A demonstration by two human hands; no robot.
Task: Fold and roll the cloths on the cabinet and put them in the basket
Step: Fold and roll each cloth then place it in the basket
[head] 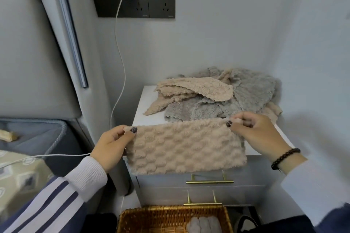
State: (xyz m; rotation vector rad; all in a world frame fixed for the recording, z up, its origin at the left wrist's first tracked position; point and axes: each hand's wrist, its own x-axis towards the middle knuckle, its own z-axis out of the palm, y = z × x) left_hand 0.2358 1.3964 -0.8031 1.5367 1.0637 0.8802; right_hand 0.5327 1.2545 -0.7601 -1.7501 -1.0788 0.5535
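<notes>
Beige cloth (186, 146): held taut between both hands, folded edge uppermost, likely to square it before rolling. Left hand (111, 146) pinches its left top corner; right hand (259, 134) pinches the right. Beyond the hands, a pile (217, 96) of beige and grey cloths on the white cabinet (145, 100). Below them, the basket (170, 219) holding grey rolls (204, 224). Left of the hands: bed, charger cable, wall sockets.
</notes>
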